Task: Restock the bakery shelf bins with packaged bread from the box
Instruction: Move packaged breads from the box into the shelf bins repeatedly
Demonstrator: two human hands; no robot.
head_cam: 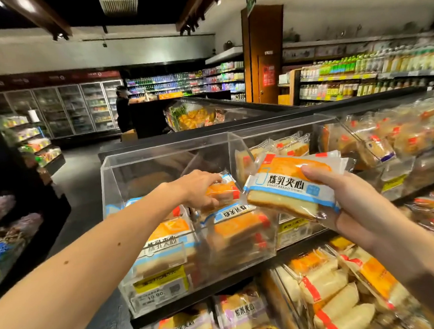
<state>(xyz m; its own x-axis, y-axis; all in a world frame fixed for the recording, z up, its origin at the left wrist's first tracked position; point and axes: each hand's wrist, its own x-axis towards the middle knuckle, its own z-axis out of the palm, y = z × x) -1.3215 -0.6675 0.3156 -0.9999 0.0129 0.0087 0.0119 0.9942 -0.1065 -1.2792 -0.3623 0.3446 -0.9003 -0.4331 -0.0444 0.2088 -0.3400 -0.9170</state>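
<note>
Your right hand point(354, 201) holds a toast packet point(289, 187) in front of the acrylic bin point(159, 160), thumb on top. The packet is clear wrap with an orange top, a white-and-blue label and pale crumb. Your left hand point(199, 188) curls its fingers over a second packet point(224, 190) inside that bin.

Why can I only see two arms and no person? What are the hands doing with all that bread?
The camera sits on the person's head and looks down, so you see only their arms. It is a shop. The right hand holds a toast bread packet. The left hand reaches into a clear plastic bin and holds a second packet above others lying there. More wrapped bread lies on the shelf below.
</note>
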